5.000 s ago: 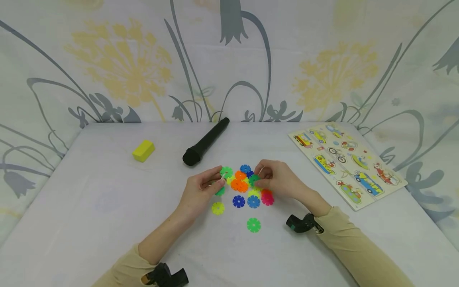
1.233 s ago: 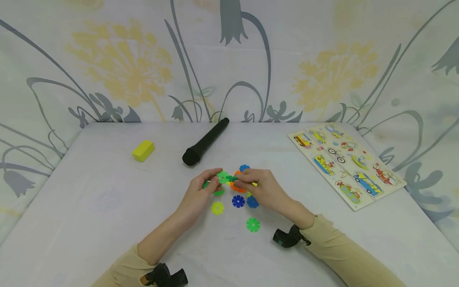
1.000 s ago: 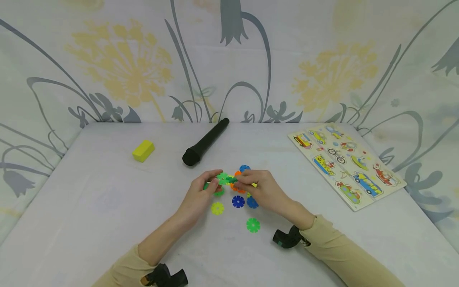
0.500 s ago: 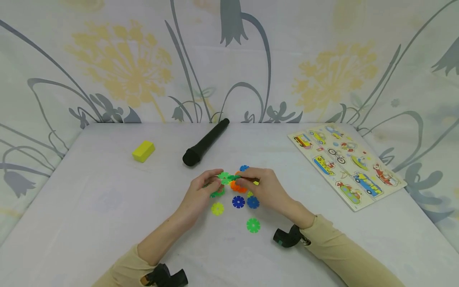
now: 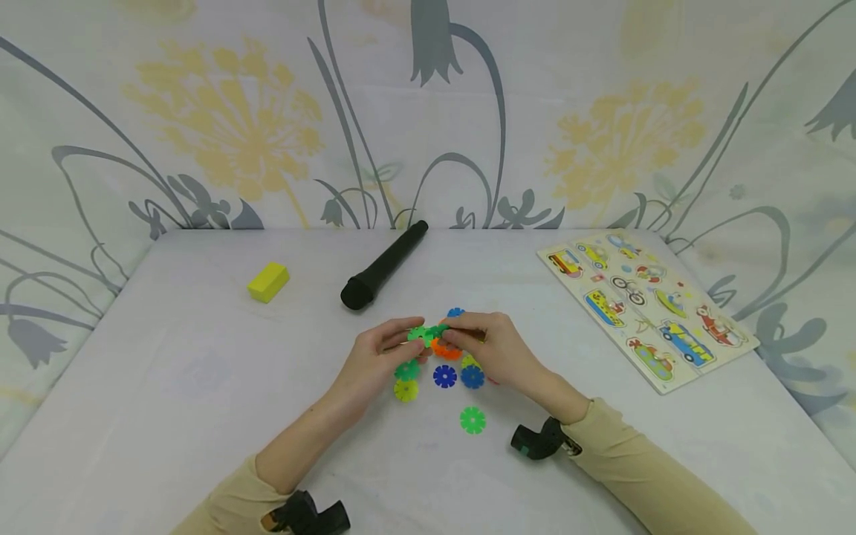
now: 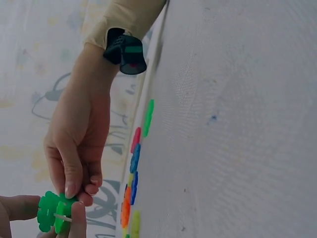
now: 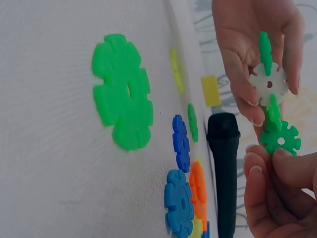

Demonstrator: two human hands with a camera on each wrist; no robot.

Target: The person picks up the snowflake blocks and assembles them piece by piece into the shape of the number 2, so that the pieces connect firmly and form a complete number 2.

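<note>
My left hand [image 5: 364, 364] pinches a small chain of slotted building discs above the table. In the right wrist view the chain has a white disc [image 7: 257, 82] between two green ones. My right hand [image 5: 504, 349] pinches a darker green disc [image 7: 291, 133] between thumb and forefinger. That disc meets the edge-on light green disc [image 7: 274, 113] of the chain; how deep its slot sits I cannot tell. Below the hands lie loose discs: orange [image 5: 446, 351], dark blue [image 5: 444, 377], lighter blue [image 5: 472, 377], yellow [image 5: 405, 391] and green [image 5: 472, 420]. My right hand partly hides the pile.
A black microphone [image 5: 381, 267] lies behind the hands. To its left is a yellow block [image 5: 268, 282]. A picture puzzle board [image 5: 649, 308] with vehicles lies at the right on the white-covered table [image 5: 167, 386]. Wrist cameras sit on both forearms.
My right hand has brought the darker green disc left from the pile to the left hand's chain. Over the last second the chain has turned and shifted slightly right.
</note>
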